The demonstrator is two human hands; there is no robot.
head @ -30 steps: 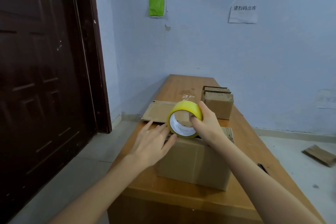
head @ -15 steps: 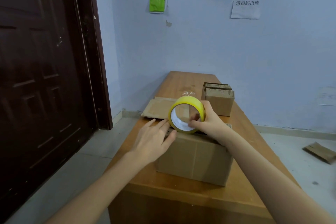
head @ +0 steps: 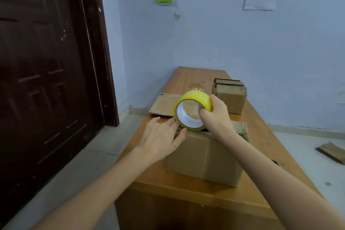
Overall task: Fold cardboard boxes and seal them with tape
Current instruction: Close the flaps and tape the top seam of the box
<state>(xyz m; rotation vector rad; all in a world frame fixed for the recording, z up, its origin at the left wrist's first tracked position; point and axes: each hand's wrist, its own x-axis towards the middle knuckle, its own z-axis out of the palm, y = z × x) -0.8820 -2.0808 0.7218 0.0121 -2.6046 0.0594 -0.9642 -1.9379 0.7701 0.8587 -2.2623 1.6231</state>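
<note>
While the box sits at the near end of the tabletop, right hand grips the yellow tape roll standing on edge on the box top, fingers hooked through the core. Left hand lies flat, fingers straight, pressing the box's top left edge beside the roll. Flat cardboard behind, two small boxes further back right

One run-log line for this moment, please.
stage: taping | right hand: grips yellow tape roll | left hand: flat on cardboard box
</note>
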